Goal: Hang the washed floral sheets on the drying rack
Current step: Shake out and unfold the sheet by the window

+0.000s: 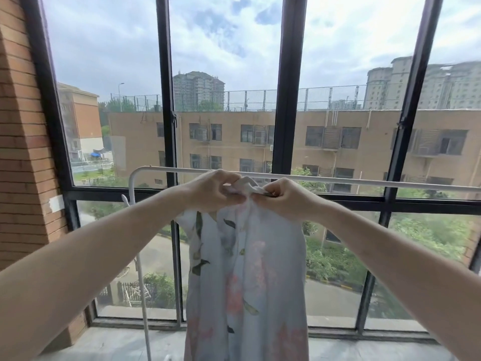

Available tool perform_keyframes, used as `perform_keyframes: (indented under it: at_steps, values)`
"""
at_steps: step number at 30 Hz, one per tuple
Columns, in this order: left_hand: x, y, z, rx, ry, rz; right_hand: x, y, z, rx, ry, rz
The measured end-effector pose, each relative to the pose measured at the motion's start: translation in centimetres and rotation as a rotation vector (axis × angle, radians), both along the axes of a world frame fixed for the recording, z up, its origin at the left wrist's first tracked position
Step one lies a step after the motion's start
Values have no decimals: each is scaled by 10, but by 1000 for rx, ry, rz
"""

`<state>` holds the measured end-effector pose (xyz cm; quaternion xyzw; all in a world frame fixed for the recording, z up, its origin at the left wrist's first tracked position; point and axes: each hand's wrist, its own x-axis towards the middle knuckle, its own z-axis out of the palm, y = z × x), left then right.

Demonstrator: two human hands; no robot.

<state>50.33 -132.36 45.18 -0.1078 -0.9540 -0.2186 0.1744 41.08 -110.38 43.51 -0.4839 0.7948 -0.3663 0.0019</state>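
Observation:
A pale floral sheet with pink blooms and green leaves hangs bunched in a long column down the middle of the view. My left hand and my right hand both pinch its top edge, close together, just in front of and slightly below the white top bar of the drying rack. The sheet's upper edge is gathered between my fingers and does not lie over the bar. The rack's bar curves down at its left end into an upright post. The sheet's lower end runs out of view.
A tall window with dark frames stands directly behind the rack. A brick wall closes the left side. A grey tiled floor lies below. A small hook sticks out from the rack's left post.

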Motion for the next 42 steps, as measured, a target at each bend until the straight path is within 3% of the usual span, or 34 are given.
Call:
perform_keyframes:
  at_steps: [2, 6, 11, 15, 19, 22, 24, 25, 29, 32, 37, 40, 42]
  values:
    - [-1, 1, 2, 40, 54, 3, -3, 7, -5, 0, -164, 25]
    - [-1, 6, 11, 16, 160, 44, -6, 25, -22, 113, -703, 128]
    - [6, -11, 27, -95, 288, 107, -29, 54, -71, 290, -827, 42]
    - [11, -17, 23, -249, 287, 126, -38, 70, -63, 353, -709, -92]
    - [11, -19, 19, -225, 351, 158, -48, 75, -56, 419, -649, -182]
    - [11, -26, 21, -174, 363, 162, -53, 82, -56, -34, -854, -89]
    - [12, -28, 19, -159, 345, 150, -57, 87, -53, -300, -846, -73]
    - [13, -29, 17, -168, 344, 145, -58, 88, -50, -325, -770, -84]
    - [19, -39, 9, -168, 335, 172, -52, 90, -38, -65, -388, -128]
    - [20, -38, 6, -176, 309, 237, -46, 87, -45, -46, -428, -72]
    - [25, -37, 8, -168, 304, 298, -46, 80, -63, -38, -676, 47]
    - [27, -30, 9, -164, 291, 271, -38, 68, -72, 37, -590, -25]
    - [28, -23, 12, -191, 297, 261, -36, 59, -78, -21, -541, -105]
